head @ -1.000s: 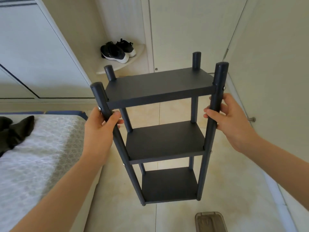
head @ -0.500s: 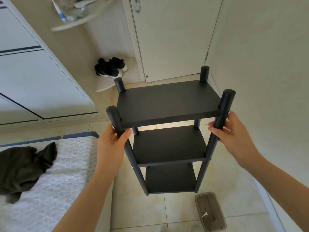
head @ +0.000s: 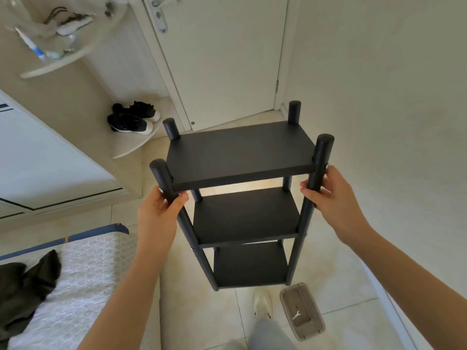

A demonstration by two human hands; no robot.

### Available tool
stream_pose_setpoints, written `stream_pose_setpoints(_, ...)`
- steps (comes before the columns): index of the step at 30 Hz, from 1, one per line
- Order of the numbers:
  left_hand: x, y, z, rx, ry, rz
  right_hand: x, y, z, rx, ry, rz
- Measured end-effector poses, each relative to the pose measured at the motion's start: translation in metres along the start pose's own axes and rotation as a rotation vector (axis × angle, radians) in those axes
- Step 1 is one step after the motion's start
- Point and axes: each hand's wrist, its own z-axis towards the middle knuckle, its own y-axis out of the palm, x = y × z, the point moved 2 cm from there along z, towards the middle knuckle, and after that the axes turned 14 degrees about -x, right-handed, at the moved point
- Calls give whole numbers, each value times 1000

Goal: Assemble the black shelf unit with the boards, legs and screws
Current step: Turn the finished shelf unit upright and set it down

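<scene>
- While both hands clasp it, the black shelf unit (head: 240, 152) stands upright between them, seen from above.
- Left hand (head: 158, 213): fingers and thumb curled round the unit's near left leg (head: 164, 183), just under the top board (head: 240, 150).
- Right hand (head: 328, 198): curled round the near right leg (head: 316, 178) at about the same height, fingertips on the leg's inner side.
- Silver screw heads show on the outer side of both near legs: one by the left thumb (head: 160, 190), one above the right hand (head: 326, 165), and one lower on the right leg at the middle board (head: 306, 234).
- Three boards are fixed between four legs: top, middle board (head: 245, 215) and bottom board (head: 250, 266). The two far legs (head: 294, 111) rise above the top board.
- Cannot tell whether the unit's feet touch the tiled floor (head: 202, 319).
- Just near-right of the unit's base is a clear plastic tray (head: 310, 330), with a small metal wrench (head: 296, 315) lying in it.
- Beside the tray, near the unit's base, is the person's pale shoe (head: 262, 303).
- Left of the unit is a bed (head: 83, 286) with a dark garment (head: 25, 281) lying on it.
- Beyond the unit is a closed white door (head: 227, 59). Far-left of the unit, black sneakers (head: 131, 120) sit on a low corner shelf (head: 131, 150).
</scene>
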Motion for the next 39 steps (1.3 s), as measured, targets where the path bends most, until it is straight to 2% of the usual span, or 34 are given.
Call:
stream_pose_setpoints(9,40,48,79,-36,-39,33,-1,-47,56,92,70,55)
stream_pose_setpoints(18,71,95,204,-247,-79,82,4,-74,134,295,184,7)
stream_pose_setpoints(27,117,153,328,-459,-49,164,-8,-94,195,521,298,106)
stream_pose_setpoints(33,142,210,381,-595,14,251,-3,-119,215,660,344,216)
stream_pose_setpoints(39,154,277,415,-660,25,316,20,-160,242,705,398,215)
